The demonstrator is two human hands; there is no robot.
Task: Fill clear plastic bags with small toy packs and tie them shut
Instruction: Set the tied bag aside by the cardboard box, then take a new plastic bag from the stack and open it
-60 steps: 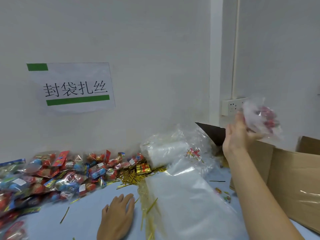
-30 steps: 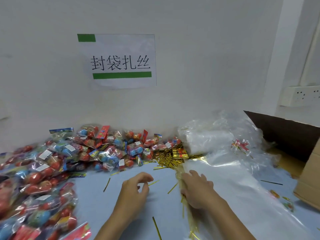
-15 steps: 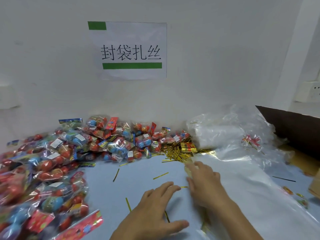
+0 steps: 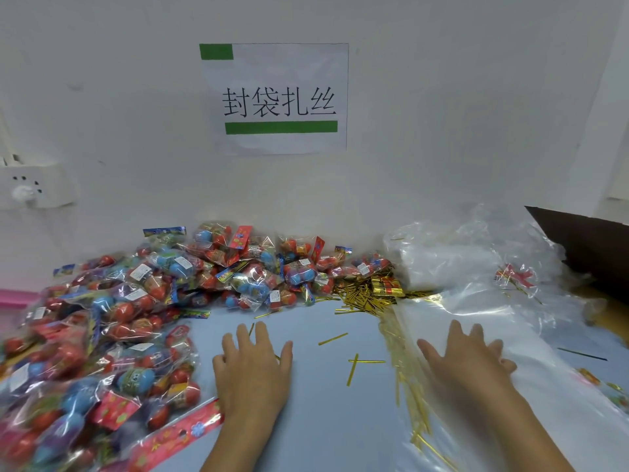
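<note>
Clear plastic bags [image 4: 531,376] lie in a flat stack on the right side of the pale blue desk [image 4: 326,420], running off the bottom and right edges of the frame. The right hand [image 4: 466,361] rests palm down on the stack's left part, fingers spread and straight, holding nothing; it is smeared by motion blur, so exact fingertip contact is hard to judge. The left hand [image 4: 253,366] lies flat on the bare desk well apart from it, fingers extended and close together, its grip likewise empty. Both forearms are cut off at the lower edge.

Between the hands, a few loose gold twist ties [image 4: 354,367] lie scattered, and more show beneath the left edge of the bag stack. To the left, a heap of small toy packs [image 4: 112,335], red and blue egg shapes in clear wrappers, stretches from the near corner to the wall, its nearest part blurred and cropped. Further back, a denser pile of gold ties [image 4: 367,296] sits between the toy packs and a crumpled bundle of clear plastic [image 4: 452,260]. One filled, tied bag [image 4: 515,277] with red contents lies on the plastic at right; its contents cannot be made out. A dark cardboard flap [image 4: 589,247] enters from the right edge. On the wall hang a paper sign [image 4: 275,97] with green bars and a power socket [image 4: 30,189] at far left.
</note>
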